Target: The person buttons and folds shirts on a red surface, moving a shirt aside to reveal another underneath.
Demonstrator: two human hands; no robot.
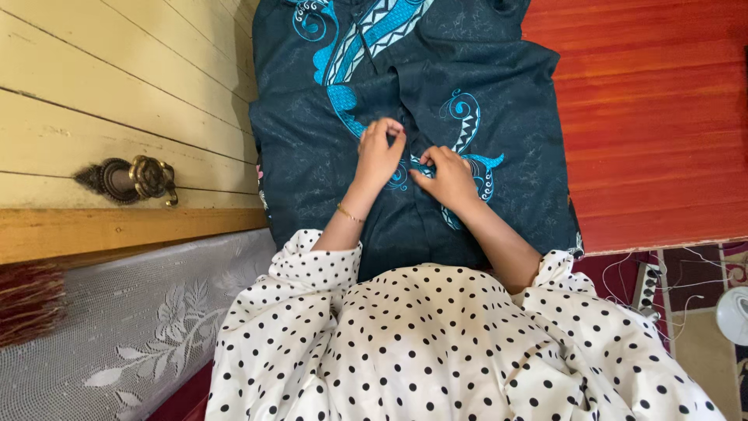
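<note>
A dark teal shirt (499,101) with bright blue patterned trim lies spread flat on the floor in front of me. My left hand (379,152) pinches the cloth at the shirt's middle front seam, fingers curled together. My right hand (448,175) grips the fabric just beside it, near a blue swirl motif. The two hands are close together, almost touching, over the seam. A thin gold bracelet (350,214) circles my left wrist. My white sleeves with black polka dots (436,343) fill the lower part of the view.
A pale yellow wooden panel with a brass handle (148,178) stands at the left. Red-orange planked floor (654,117) lies at the right. White lace cloth (132,327) covers the lower left. A patterned rug with loose threads (670,288) and a white round object (735,314) sit at the lower right.
</note>
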